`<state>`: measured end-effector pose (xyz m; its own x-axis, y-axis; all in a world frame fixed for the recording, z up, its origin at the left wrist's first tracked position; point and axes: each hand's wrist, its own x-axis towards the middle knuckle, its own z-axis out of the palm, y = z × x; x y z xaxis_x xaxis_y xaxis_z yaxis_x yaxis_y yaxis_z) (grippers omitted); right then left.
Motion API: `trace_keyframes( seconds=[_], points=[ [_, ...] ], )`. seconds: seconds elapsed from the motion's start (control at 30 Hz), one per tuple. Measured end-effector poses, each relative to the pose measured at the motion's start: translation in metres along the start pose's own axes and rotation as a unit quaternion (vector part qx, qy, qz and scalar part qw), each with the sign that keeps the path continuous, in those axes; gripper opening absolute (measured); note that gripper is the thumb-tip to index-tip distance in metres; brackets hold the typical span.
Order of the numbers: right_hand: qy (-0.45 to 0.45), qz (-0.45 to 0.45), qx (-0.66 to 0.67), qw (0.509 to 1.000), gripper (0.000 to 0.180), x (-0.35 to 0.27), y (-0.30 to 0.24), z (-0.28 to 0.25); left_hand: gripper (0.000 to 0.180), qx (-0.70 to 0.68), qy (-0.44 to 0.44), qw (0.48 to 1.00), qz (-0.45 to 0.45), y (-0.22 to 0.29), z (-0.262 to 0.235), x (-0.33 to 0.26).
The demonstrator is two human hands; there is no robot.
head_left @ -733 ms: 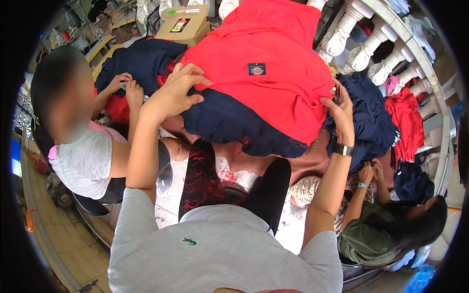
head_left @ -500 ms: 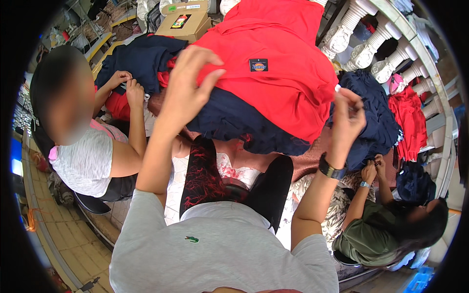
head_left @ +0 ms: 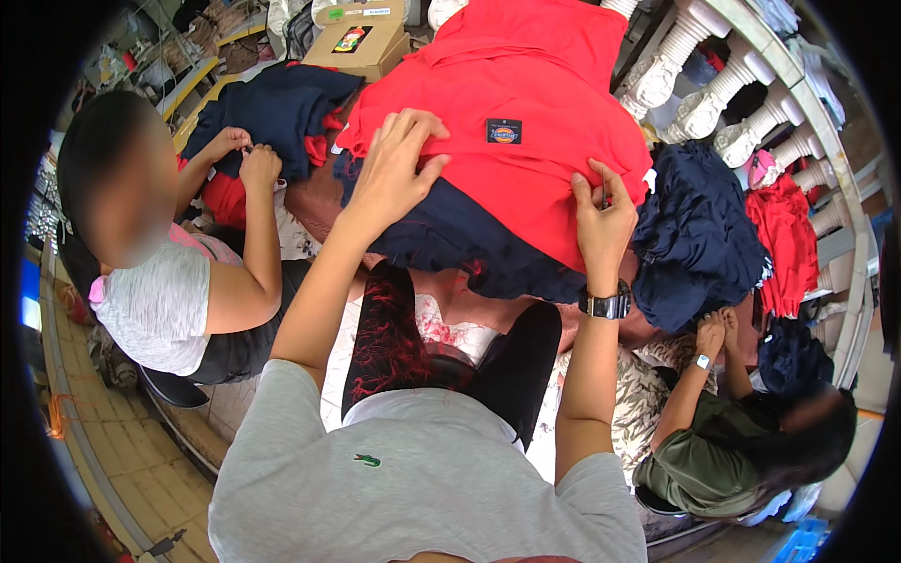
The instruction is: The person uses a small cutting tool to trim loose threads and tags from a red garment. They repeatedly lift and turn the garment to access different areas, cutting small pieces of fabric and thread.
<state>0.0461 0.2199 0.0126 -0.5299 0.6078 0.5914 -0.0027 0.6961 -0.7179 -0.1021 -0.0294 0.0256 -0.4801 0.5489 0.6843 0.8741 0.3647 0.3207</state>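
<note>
A red garment [head_left: 526, 84] lies spread before me, with a dark label [head_left: 504, 131] on its upper face. Over its left part is my left hand [head_left: 399, 169], fingers curved and thumb apart, with nothing held; whether it presses the cloth I cannot tell. My right hand [head_left: 605, 220] is at the garment's right part, thumb and forefinger drawn in near the cloth. A small thin dark metal piece [head_left: 604, 192] shows between its fingers; its kind cannot be made out. Dark navy cloth [head_left: 450, 225] lies beneath the red garment, towards me.
A cardboard box [head_left: 361, 47] stands behind on the left. Navy garments are piled at left [head_left: 267, 113] and right [head_left: 699, 225], with red cloth [head_left: 784, 225] farther right. A co-worker [head_left: 160, 235] sits at my left, another [head_left: 751, 441] at my right. White balusters [head_left: 662, 75] line the back right.
My right hand has come down and leftward from the garment's right edge onto the red cloth. My left hand has shifted right and lower over the cloth.
</note>
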Motion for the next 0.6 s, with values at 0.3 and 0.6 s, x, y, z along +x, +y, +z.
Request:
trace_keyframes(
  seconds=[0.3,0.6],
  points=[
    [-0.015,-0.149,-0.085,0.985,0.013,0.033,-0.009,-0.039,0.011,-0.153,0.056,0.983,-0.079,-0.014,-0.048,0.0],
    [-0.021,-0.092,-0.089,0.992,0.017,0.049,-0.027,-0.062,0.013,-0.182,-0.005,0.982,-0.059,-0.012,-0.023,-0.002]
  ],
)
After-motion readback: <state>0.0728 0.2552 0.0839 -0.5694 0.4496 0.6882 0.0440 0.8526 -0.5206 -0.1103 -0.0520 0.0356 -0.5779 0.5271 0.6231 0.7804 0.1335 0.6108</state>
